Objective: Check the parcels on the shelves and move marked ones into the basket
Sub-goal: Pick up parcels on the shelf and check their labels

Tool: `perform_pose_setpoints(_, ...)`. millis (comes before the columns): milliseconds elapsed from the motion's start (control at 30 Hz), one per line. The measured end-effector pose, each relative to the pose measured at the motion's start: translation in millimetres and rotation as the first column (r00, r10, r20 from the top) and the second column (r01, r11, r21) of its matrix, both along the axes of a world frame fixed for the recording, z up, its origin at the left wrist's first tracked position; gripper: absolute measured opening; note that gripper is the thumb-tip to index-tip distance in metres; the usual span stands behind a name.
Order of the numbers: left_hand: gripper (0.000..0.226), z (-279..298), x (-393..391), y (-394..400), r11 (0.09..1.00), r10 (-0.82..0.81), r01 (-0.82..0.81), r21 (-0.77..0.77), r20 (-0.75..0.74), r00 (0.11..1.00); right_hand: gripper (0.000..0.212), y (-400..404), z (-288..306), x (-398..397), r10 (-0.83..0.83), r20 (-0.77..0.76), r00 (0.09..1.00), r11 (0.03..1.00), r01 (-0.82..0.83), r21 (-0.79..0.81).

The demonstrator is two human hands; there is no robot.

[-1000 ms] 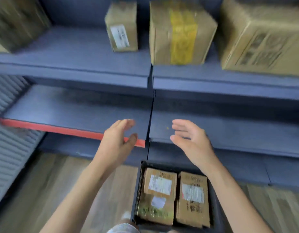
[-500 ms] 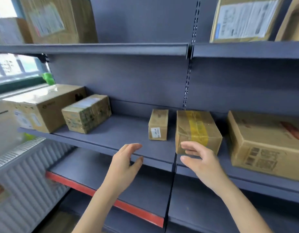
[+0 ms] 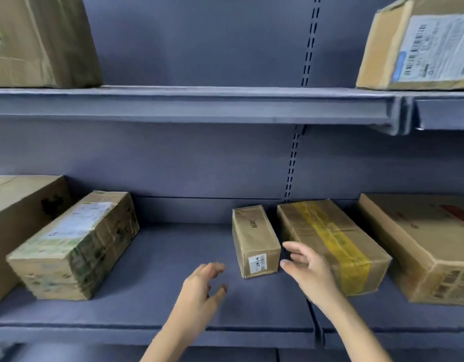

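Parcels sit on the blue shelf, and both hands, the left hand and the right hand, are spread wide and holding nothing, one on each side of the small parcel, probably to grab it.

Light's soft, even, coming from above/front, no harsh glare. Shelf throws a dim band on the back panel below. Motion blur on left hand, right hand softer too. Wide-angle bends edges; corner boxes smeared, labels mostly unreadable.
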State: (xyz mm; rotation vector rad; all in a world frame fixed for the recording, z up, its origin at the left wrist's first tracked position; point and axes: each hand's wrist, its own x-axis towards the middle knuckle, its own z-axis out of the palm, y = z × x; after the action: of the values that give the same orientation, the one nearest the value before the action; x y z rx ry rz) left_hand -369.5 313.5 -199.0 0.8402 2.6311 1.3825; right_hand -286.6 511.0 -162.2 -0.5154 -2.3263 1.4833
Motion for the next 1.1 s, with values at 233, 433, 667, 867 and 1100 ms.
perform_pose_setpoints(233,0.048,-1,-48,33,0.984,-0.178,0.180,-0.019,0.060,0.982,0.050,-14,-7,-37,-0.245,0.108,0.963,0.969,0.242,0.040)
perform_pose_setpoints(433,0.059,-14,-58,52,0.983,-0.160,0.175,-0.046,0.234,0.959,0.062,-16,-17,-56,-0.256,0.245,0.935,0.966,0.258,0.024)
perform_pose_setpoints(667,0.052,3,-61,33,0.977,-0.201,0.178,0.113,0.247,0.948,0.054,-39,-17,-59,-0.215,0.095,0.972,0.971,0.223,-0.088)
perform_pose_setpoints(867,0.074,32,-55,7,0.918,-0.274,0.196,0.344,0.196,0.942,0.062,-56,-1,-56,-0.107,-0.056,0.993,0.988,0.100,-0.121)
perform_pose_setpoints(1100,0.122,38,-44,-27,0.936,-0.332,0.335,0.109,-0.051,0.942,0.041,-73,11,-54,-0.066,-0.145,0.987,0.971,0.030,-0.237)
